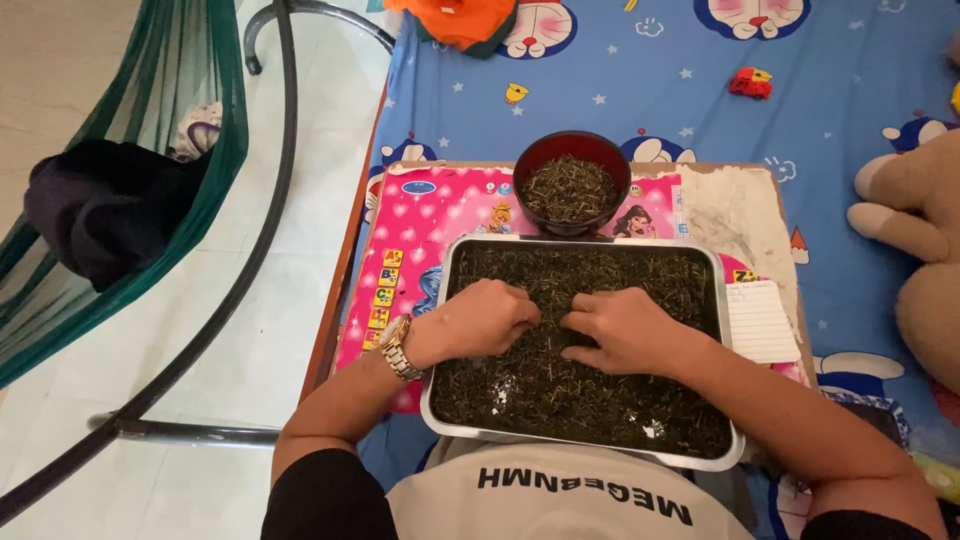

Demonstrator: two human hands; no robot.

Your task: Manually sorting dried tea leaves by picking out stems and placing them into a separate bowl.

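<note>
Head view shows a metal tray full of dark dried leaves and thin stems. It lies on the near part of a small counter, with its near rim over the counter's near edge, close to the person's body. Both hands rest in the middle of the tray, on the dried leaves. The left hand is curled, with fingers bent down into the leaves; whether it pinches any of them, I cannot tell. The right hand lies flatter, fingers partly bent and pressing on the leaves, just beside the left one. A wristwatch sits on the left wrist.

Touching the far rim of the tray stands a dark red bowl, filled with the same dried material. Under both is a pink picture mat, and a lined paper lies at the tray's right edge. The counter stands on a blue cartoon bedsheet. A plush toy lies to the right, a green hammock to the left.
</note>
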